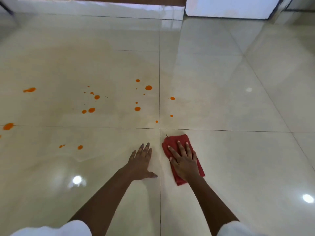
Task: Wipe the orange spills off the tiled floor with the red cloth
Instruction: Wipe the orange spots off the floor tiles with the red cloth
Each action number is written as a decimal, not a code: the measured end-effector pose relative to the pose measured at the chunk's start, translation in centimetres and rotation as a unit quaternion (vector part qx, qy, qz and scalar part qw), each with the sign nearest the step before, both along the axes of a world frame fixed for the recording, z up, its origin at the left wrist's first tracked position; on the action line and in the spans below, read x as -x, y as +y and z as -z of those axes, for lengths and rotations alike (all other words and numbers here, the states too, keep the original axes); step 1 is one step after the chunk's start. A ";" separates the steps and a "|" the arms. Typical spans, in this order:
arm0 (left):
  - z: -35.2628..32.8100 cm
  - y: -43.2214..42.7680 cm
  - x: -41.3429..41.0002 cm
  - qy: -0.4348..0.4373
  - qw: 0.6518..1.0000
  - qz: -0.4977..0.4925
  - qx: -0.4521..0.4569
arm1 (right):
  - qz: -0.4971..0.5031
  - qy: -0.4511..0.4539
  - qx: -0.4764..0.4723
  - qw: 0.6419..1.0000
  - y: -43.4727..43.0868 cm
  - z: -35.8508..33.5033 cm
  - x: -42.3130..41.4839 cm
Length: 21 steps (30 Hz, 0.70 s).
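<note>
Pressing down on the red cloth (174, 141), the right hand (184, 161) is lying palm-flat, fingers straight and slightly spread, not curling round the fabric. Cloth is lying folded on the near right tile of the tiled floor (221, 99), its far corner sitting just beside the crossing of the grout lines (159, 128). Left hand (141, 161) is resting flat on the near left tile, fingers released and extended, thumb pointing out toward the grout line; it is staying apart from the cloth, with the line running between them. Orange spills (148, 87) are sitting mostly on the far left tile as round drops of mixed size, with a few just across the line on the far right tile and some on the near left tile, well left of the left hand. All are lying apart from the cloth. White sleeves (71, 229) are showing at the bottom edge. Ceiling-light reflections (77, 180) are glaring off the glossy tiles.
</note>
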<state>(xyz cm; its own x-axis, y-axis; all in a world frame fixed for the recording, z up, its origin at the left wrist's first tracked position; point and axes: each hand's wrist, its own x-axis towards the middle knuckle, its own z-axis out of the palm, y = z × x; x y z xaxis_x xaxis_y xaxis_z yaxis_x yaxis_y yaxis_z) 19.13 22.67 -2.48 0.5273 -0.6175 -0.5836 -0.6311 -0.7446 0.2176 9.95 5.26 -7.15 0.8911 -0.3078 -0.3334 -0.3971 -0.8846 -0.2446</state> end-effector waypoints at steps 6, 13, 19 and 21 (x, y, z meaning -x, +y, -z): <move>-2.8 3.0 0.4 0.017 0.999 -0.036 0.015 | -0.042 0.047 -0.016 0.998 4.0 -1.7 0.5; -1.3 1.7 -1.8 0.015 0.998 -0.046 0.027 | -0.040 0.072 0.009 0.997 2.4 -1.4 -3.2; 0.5 -0.6 -4.6 0.011 0.996 -0.090 -0.001 | -0.040 0.106 0.015 0.993 0.9 -2.1 -7.9; 0.8 -1.3 -5.9 0.001 0.994 -0.111 -0.003 | -0.041 0.105 0.023 0.993 0.7 -2.1 -8.7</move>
